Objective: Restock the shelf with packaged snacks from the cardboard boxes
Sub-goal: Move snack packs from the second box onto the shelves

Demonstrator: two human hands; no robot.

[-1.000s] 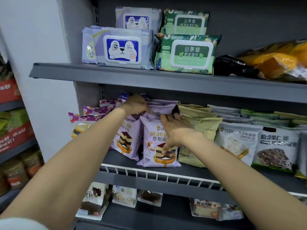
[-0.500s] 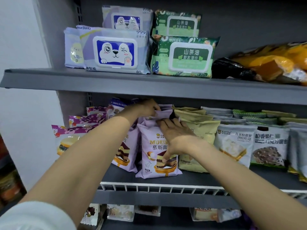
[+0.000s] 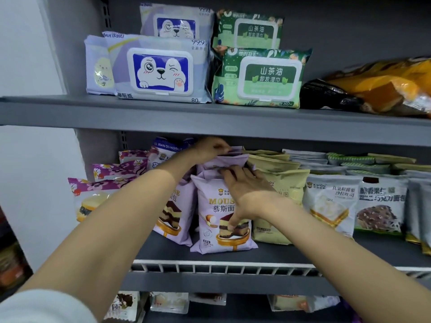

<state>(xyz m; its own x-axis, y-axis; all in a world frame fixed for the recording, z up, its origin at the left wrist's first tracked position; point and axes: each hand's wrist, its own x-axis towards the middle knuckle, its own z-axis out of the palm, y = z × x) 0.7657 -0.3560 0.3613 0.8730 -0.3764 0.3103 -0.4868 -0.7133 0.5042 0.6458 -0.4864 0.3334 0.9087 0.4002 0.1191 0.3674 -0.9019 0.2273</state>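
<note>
Reaching up from the bottom of the frame, two bare forearms meet at the middle shelf (image 3: 233,255), centre of frame, behind a white wire rail (image 3: 210,266). Right hand (image 3: 247,194) lies on the front purple snack pack (image 3: 221,220), thumb pressed on the cake picture, fingers (image 3: 233,174) curled over the pack's top edge w/ more purple packs stacked behind. Left hand (image 3: 210,148), a bit further back, pinches the top of a rear purple pack (image 3: 229,158). Beige packs (image 3: 279,180) stand just right of the purple row; white and grey packs (image 3: 331,201) further right; floral purple packs (image 3: 116,169) at left. Upper shelf, top of frame: blue wipes pack (image 3: 161,71) beside green wipes pack (image 3: 261,78), orange bag (image 3: 384,87) at upper right.
</note>
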